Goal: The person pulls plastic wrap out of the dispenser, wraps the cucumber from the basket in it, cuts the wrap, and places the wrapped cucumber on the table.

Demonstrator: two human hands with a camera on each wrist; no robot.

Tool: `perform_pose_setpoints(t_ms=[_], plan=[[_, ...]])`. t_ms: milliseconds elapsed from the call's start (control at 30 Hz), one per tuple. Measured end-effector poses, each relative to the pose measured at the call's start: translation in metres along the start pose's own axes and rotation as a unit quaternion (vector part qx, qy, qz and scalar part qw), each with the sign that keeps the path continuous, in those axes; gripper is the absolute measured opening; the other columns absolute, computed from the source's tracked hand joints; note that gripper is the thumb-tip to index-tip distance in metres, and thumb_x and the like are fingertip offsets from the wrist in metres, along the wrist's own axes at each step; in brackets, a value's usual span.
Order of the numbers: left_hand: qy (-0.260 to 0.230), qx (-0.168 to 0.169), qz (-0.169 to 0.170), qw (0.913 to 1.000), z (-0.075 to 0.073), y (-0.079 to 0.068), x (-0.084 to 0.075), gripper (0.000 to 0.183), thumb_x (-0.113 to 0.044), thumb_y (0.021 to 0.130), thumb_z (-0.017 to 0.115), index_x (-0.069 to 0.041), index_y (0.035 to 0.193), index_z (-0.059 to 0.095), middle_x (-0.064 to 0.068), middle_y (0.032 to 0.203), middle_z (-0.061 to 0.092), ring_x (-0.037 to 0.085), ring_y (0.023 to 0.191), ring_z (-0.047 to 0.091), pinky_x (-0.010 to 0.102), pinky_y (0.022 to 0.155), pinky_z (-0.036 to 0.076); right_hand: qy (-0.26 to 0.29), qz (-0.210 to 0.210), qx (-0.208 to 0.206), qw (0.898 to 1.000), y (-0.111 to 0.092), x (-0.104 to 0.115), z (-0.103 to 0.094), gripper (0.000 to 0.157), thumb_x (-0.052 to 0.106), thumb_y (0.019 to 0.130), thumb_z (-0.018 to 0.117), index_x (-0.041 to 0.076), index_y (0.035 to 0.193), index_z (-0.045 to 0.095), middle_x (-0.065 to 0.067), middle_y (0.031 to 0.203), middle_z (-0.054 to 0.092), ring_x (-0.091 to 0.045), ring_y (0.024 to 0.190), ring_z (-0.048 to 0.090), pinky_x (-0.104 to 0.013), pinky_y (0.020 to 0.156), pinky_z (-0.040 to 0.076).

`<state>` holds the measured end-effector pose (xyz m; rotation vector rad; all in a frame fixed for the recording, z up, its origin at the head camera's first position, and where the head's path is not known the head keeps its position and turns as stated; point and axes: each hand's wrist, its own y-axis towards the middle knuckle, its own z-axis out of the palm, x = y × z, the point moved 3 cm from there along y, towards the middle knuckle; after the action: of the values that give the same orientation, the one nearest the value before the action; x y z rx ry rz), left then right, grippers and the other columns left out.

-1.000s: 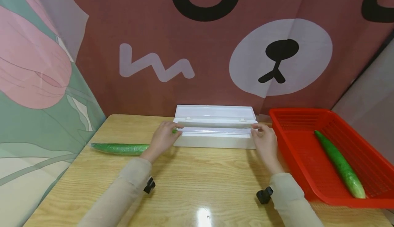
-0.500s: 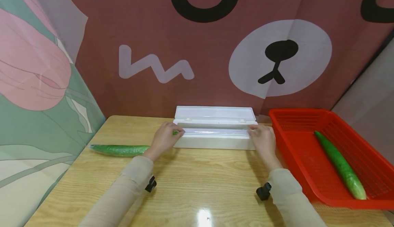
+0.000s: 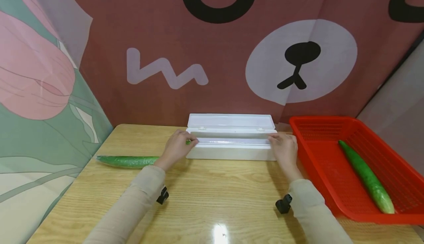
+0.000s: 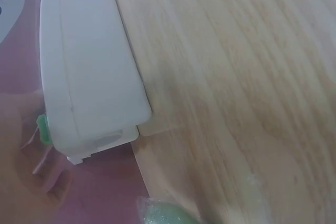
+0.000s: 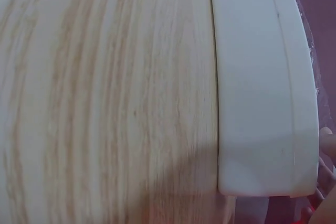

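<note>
A long white box (image 3: 232, 153) stands on the wooden counter (image 3: 215, 188) with its lid (image 3: 232, 121) tipped back, so its inside shows. A strip of clear plastic film (image 3: 232, 141) lies along the front part of the opening. The left hand (image 3: 178, 145) is at one end of the box, its grip pinching the film there; the right hand (image 3: 284, 149) is at the other end, its grip also pinching the film. In the right wrist view, clear film shows along the edge of the box, and the fingers are partly cut off. A small green tab (image 4: 44, 129) sits on the box's left end, right by the left hand's fingers. To the left, a cucumber (image 3: 126, 161) in clear wrap lies on the counter, partly behind the left wrist. On the right, a red plastic basket (image 3: 319, 174) holds a second cucumber (image 3: 367, 177), lying slantwise on its bottom.
</note>
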<state>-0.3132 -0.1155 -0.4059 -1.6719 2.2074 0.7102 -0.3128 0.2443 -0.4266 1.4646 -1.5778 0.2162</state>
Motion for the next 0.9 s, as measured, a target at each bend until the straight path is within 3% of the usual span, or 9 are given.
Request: perform_pose_setpoints(t_ms=[233,400,533,900], plan=[[-0.011,-0.017,0.015,0.9997,-0.002,0.001,0.001,0.018,-0.026,0.096,0.068,-0.012,0.103,0.077,0.001,0.1,0.072,0.021,0.098,0.057,0.04,0.083,0.049,0.05,0.052,0.001,0.997,0.003,-0.004,-0.002,0.016,0.01,0.093,0.07,-0.003,0.101,0.075,-0.022,0.106,0.069,-0.035,0.11,0.047,-0.044,0.094,0.035],[-0.006,-0.026,0.028,0.9992,-0.006,0.002,-0.001,0.02,-0.025,0.096,0.068,-0.009,0.104,0.077,0.004,0.102,0.073,0.024,0.099,0.06,0.043,0.083,0.05,0.07,0.052,0.006,0.996,0.005,-0.001,-0.005,0.019,0.01,0.093,0.07,-0.005,0.103,0.074,-0.023,0.107,0.069,-0.036,0.11,0.052,-0.045,0.098,0.037],[-0.016,-0.028,0.028,0.9991,-0.007,0.005,-0.001,0.021,-0.025,0.097,0.067,-0.009,0.106,0.077,0.005,0.106,0.073,0.027,0.103,0.06,0.046,0.093,0.047,0.055,0.052,0.002,0.997,0.007,0.003,-0.007,0.02,0.012,0.093,0.07,-0.004,0.104,0.075,-0.022,0.104,0.071,-0.037,0.1,0.06,-0.045,0.092,0.043],[-0.028,-0.035,-0.002,0.999,-0.011,0.016,-0.001,0.019,-0.026,0.097,0.066,-0.012,0.103,0.078,0.004,0.109,0.072,0.027,0.109,0.059,0.047,0.09,0.048,0.048,0.085,0.019,0.995,0.012,0.008,-0.008,0.021,0.017,0.095,0.068,0.0,0.107,0.075,-0.019,0.102,0.072,-0.031,0.091,0.06,-0.034,0.075,0.044]])
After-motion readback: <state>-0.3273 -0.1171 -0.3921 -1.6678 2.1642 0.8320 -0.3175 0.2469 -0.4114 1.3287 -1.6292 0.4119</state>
